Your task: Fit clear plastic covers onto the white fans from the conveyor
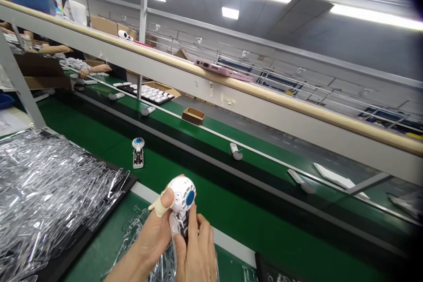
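Observation:
A white handheld fan [181, 194] with a blue round centre is held up over the near edge of the green belt. My left hand [155, 233] grips it from the left, its thumb, wrapped in a beige cover, pressed on the fan's head. My right hand [198, 246] closes round the lower body, where dark inner parts and a clear piece show between the fingers. Beyond, on the belt, lies another fan [138, 158] with its handle open. Clear plastic pieces [161, 264] are heaped below my hands.
A black tray [127, 185] piled with clear plastic parts stands at the left. White fans [235, 151] and a small cardboard box [193, 116] lie on the far belt. A metal rail with a pink phone [221, 69] crosses above. Another person's hand [84, 72] reaches in at the back left.

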